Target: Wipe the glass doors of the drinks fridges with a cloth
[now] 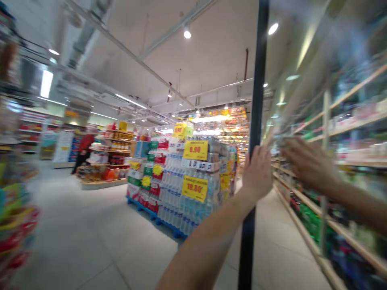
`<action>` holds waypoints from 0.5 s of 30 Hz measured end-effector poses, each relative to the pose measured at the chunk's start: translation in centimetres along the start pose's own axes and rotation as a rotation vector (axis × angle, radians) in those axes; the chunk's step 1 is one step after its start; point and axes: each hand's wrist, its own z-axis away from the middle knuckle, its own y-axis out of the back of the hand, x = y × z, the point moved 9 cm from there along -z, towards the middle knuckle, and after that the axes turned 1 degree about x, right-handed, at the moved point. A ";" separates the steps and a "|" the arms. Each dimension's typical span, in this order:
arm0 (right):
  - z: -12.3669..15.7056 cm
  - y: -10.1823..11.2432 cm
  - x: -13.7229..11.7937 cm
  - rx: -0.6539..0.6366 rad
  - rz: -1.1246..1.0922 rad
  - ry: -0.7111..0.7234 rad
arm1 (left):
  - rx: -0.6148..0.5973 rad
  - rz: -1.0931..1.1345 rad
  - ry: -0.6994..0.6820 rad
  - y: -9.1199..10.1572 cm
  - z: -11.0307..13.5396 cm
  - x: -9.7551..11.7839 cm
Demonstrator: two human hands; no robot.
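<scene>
My left hand [257, 171] is wrapped round the dark upright edge of a glass cooler door [256, 92], fingers behind the frame. My right hand [306, 163] is raised to the right of it, in front of the drink shelves [338, 229], blurred by motion; its fingers look stretched toward the left and hold nothing I can make out. Bottles in green, red and blue fill the lower shelves behind the glass.
A pallet stack of bottled water [187, 189] with yellow price signs stands mid-aisle on a blue pallet. A display island [104, 161] lies further left, with a person in red [83, 151] beside it. Blurred shelving [15, 217] lines the left edge. Pale tiled floor [90, 237].
</scene>
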 end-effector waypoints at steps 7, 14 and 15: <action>-3.1 15.6 14.9 0.106 0.525 -0.293 | 0.067 0.015 -0.042 -0.6 -4.9 1.8; -1.3 12.8 11.4 -0.113 0.513 0.021 | 0.084 0.060 0.043 -0.6 -10.3 3.1; -0.9 12.3 11.2 -0.174 0.500 0.074 | 0.088 0.069 0.069 -0.8 -11.0 3.1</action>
